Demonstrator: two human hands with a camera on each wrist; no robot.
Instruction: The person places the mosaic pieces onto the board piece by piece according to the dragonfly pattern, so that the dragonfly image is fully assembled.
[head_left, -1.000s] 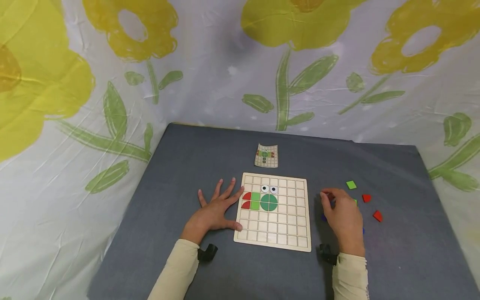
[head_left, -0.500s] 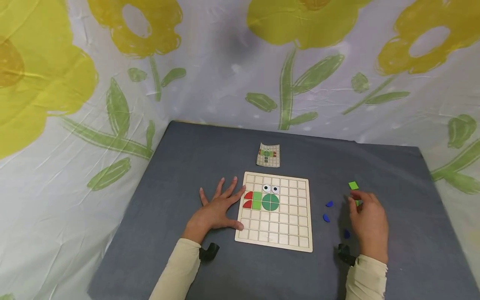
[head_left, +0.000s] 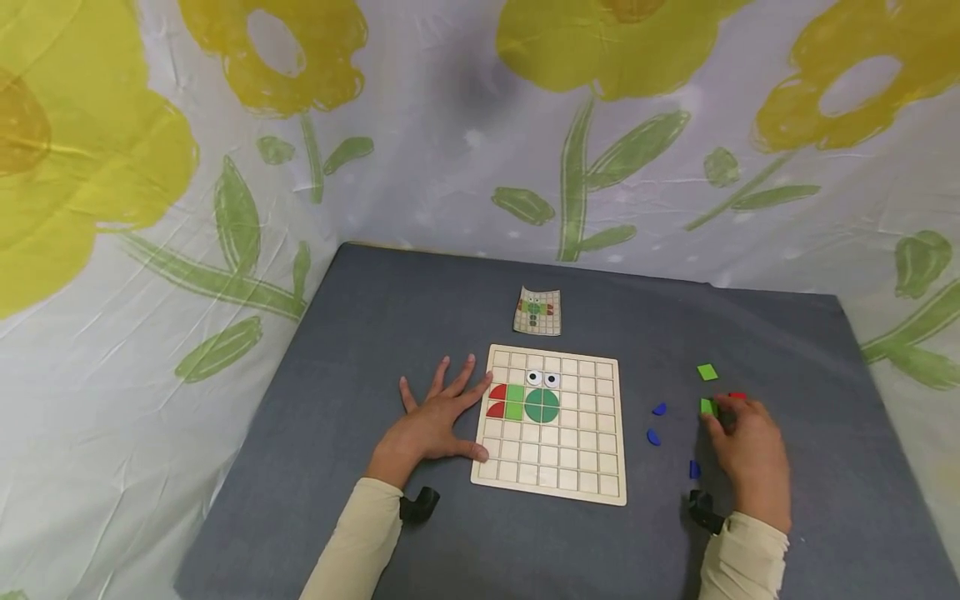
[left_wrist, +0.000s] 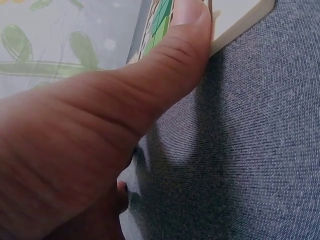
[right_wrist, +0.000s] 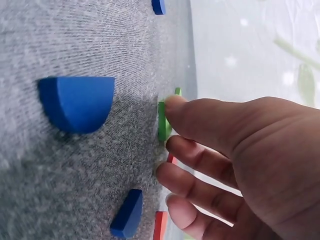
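Observation:
A square wooden grid board (head_left: 547, 458) lies on the table. Red quarter-circle tiles (head_left: 497, 400), light green square tiles (head_left: 513, 402), a dark green circle (head_left: 542, 406) made of quarter pieces and two eye tiles (head_left: 543, 378) sit in its cells. Fingers spread, my left hand (head_left: 431, 427) rests at the board's left edge; its thumb (left_wrist: 175, 55) lies over the rim in the left wrist view. To the board's right, my right hand (head_left: 752, 454) pinches a light green square tile (right_wrist: 162, 122) between thumb and index finger, close to the tabletop.
Blue quarter-circle tiles (head_left: 654, 437) lie between the board and the right hand. Another green tile (head_left: 707, 372) is just beyond that hand, and a red tile (head_left: 738, 396) shows behind its fingers. A small pattern card (head_left: 537, 312) stands past the board. Flowered cloth (head_left: 420, 167) hangs behind the table.
My right hand has moved rightward from beside the board to the loose tiles and now holds a green one, uncovering blue tiles. The left hand stays at the board.

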